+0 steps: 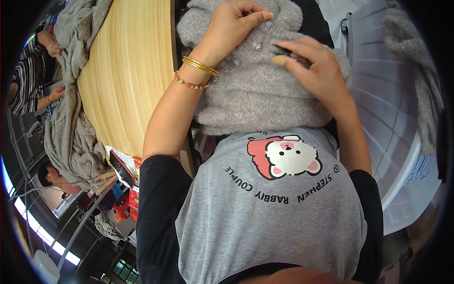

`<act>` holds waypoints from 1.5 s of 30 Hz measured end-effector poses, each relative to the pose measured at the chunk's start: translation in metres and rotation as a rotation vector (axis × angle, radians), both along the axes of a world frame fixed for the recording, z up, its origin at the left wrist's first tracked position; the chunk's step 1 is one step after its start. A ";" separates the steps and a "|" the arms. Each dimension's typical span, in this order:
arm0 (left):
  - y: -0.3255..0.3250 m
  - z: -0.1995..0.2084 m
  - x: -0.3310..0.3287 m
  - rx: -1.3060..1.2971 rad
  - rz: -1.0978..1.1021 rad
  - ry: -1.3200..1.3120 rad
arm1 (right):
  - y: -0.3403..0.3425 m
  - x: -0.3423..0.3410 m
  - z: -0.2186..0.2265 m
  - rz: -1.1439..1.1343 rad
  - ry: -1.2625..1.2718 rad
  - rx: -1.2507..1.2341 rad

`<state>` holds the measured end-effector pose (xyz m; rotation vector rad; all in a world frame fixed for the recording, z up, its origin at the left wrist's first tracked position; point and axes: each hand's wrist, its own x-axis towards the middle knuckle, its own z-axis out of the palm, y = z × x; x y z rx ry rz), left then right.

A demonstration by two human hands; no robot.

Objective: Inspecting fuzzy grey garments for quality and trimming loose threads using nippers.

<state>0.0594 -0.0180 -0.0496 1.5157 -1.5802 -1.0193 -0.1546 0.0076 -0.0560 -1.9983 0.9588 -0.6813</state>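
Fingers of the left hand (234,26) pinch a fuzzy grey knitted garment (265,97), bunched across the lap (318,23) at twelve o'clock, apparently steadying it; the right hand (316,68) grips a slim dark tool (301,60).

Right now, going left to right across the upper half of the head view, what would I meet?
Co-worker's striped top, bunched knitwear, wooden table, left hand, right hand, bin, draped knitwear.
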 end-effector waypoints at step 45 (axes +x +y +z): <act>0.017 0.024 -0.022 -0.498 0.029 -0.052 | -0.065 -0.011 0.026 0.232 -0.106 -0.018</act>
